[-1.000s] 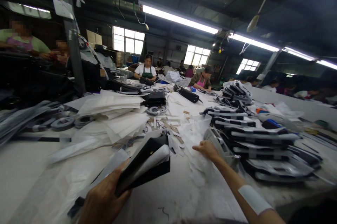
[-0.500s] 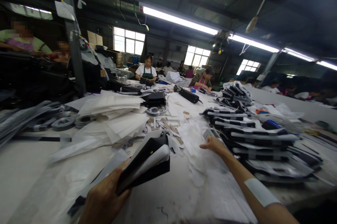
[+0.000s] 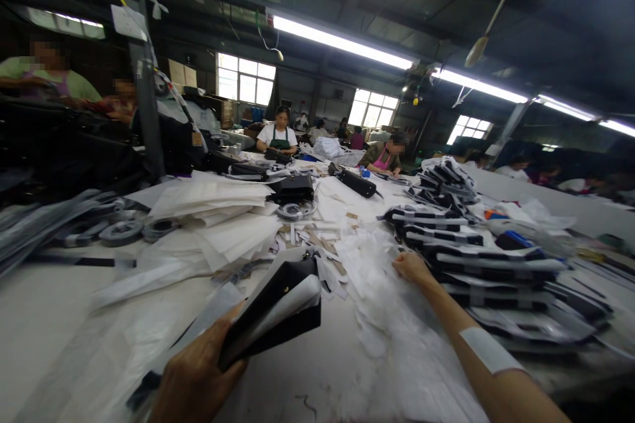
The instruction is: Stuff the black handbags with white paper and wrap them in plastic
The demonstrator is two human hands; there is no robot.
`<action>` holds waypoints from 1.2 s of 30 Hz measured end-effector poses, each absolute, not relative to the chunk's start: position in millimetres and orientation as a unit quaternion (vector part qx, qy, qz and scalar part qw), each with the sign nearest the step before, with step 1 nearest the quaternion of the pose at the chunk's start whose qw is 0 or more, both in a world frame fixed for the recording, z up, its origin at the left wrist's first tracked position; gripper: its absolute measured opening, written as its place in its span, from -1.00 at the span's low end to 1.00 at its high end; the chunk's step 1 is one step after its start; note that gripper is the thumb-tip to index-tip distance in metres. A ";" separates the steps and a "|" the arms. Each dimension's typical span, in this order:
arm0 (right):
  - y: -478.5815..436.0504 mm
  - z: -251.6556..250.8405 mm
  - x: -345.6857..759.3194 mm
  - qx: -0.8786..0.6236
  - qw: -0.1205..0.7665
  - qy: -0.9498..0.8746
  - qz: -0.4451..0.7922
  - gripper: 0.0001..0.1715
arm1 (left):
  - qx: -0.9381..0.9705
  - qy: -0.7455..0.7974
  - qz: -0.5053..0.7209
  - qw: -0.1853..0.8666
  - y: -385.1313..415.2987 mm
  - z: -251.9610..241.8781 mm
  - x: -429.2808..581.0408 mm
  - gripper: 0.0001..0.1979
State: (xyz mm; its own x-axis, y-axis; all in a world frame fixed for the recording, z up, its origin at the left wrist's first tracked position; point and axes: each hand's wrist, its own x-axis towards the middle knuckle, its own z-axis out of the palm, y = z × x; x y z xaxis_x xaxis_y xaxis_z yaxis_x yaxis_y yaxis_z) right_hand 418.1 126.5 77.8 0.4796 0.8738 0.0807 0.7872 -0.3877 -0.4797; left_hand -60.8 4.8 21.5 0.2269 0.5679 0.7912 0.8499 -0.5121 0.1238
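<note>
My left hand (image 3: pixel 201 360) grips a black handbag (image 3: pixel 270 297) from its lower left side, fingers wrapped round it. The bag is tilted, with white sheet material (image 3: pixel 290 304) between its black panels and a small gold-coloured stud on it. Out to the right, my right hand (image 3: pixel 413 267) has its fingers curled together at the far part of a spread of thin, translucent white sheets (image 3: pixel 367 261). A small pale piece shows at its fingertips; what they hold, if anything, I cannot make out. A pale patch (image 3: pixel 491 350) lies on my right forearm.
Stacked black pieces with white wrapping (image 3: pixel 496 261) rise right of my right arm. White paper sheets (image 3: pixel 213 201) pile up left of centre, near grey coiled strips (image 3: pixel 122 231). Cardboard scraps (image 3: pixel 317 237) lie mid-table. Co-workers sit farther back, one in a green apron (image 3: pixel 280 138).
My right hand has shifted slightly right and upward, its fingers curling in more. The grey flat thing behind it is now mostly out of sight. My left hand and the handbag stay nearly still.
</note>
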 end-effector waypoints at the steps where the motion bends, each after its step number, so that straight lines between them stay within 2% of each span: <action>1: 126.5 82.1 415.1 -0.833 0.244 -0.489 0.092 -0.78 | -0.763 -0.465 -0.415 0.171 4.7 21.7 -60.4 -0.44; 3: 128.6 93.5 407.5 -0.830 0.292 -0.467 0.089 -0.89 | -0.760 -0.466 -0.415 0.180 4.9 22.5 -59.6 -0.46; 7: 146.2 130.5 386.7 -0.771 0.442 -0.453 0.073 -0.92 | -0.751 -0.472 -0.431 0.170 6.8 24.8 -61.2 -0.51; 11: 164.1 165.7 353.5 -0.666 0.582 -0.443 0.146 -0.62 | -0.722 -0.525 -0.440 0.101 8.1 28.0 -69.0 -0.59; 15: 146.3 158.7 309.2 -0.540 0.651 -0.446 0.292 -0.34 | -0.679 -0.602 -0.420 -0.006 6.5 35.1 -78.0 -0.67; 19: 102.1 99.0 274.2 -0.502 0.636 -0.388 0.439 -0.39 | -0.637 -0.643 -0.416 -0.081 4.0 43.7 -84.0 -0.65; 23: 61.9 28.9 259.2 -0.582 0.558 -0.317 0.500 -0.36 | -0.591 -0.654 -0.466 -0.080 1.4 48.1 -85.8 -0.61; 27: 34.9 -10.1 249.0 -0.612 0.513 -0.283 0.531 -0.37 | -0.570 -0.662 -0.483 -0.064 -0.7 44.1 -86.2 -0.62; 32: 17.6 -29.7 229.9 -0.577 0.532 -0.259 0.563 -0.26 | -0.669 -0.580 -0.463 0.042 -1.8 19.4 -78.4 -0.68; 34: 9.2 -37.4 224.2 -0.550 0.543 -0.275 0.572 -0.26 | -0.746 -0.493 -0.435 0.108 -3.3 7.7 -69.1 -0.53; 36: -4.0 -45.0 220.5 -0.528 0.544 -0.299 0.580 -0.33 | -0.800 -0.422 -0.396 0.161 -5.8 -2.0 -56.5 -0.34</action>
State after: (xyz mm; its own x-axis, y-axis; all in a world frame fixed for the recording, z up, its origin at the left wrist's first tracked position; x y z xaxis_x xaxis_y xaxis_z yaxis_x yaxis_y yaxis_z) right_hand 220.5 -4.0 -45.0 0.1490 0.9464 -0.2865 -0.3144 -0.2293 -0.9212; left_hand -56.5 -5.8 -2.0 0.3305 0.5476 0.7687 0.8026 -0.5916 0.0764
